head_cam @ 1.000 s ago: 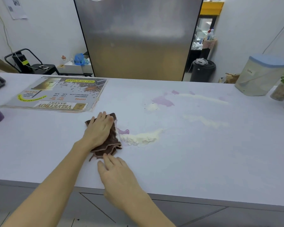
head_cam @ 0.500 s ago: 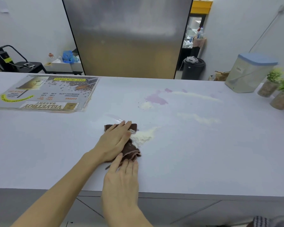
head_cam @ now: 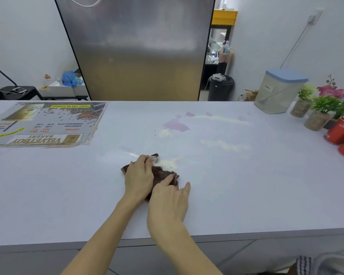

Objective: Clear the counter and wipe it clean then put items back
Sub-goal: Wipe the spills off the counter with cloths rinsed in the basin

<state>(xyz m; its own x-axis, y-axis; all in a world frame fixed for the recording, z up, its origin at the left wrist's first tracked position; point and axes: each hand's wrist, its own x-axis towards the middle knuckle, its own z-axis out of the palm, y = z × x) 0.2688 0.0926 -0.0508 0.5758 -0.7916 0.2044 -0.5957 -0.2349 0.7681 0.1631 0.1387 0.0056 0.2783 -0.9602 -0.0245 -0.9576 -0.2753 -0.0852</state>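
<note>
We press our left hand (head_cam: 139, 175) flat on the brown cloth (head_cam: 163, 173) in the middle of the white surface (head_cam: 246, 195), fingers straight. Our right hand (head_cam: 168, 201) lies open just beside it, fingertips on the cloth's near edge. A heap of white powder (head_cam: 168, 165) touches the cloth's far side.

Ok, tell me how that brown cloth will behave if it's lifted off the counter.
The cloth is probably floppy: it lies bunched under the left hand. It looks light for its size. Powder banked against its edge would likely spill back onto the counter.
</note>
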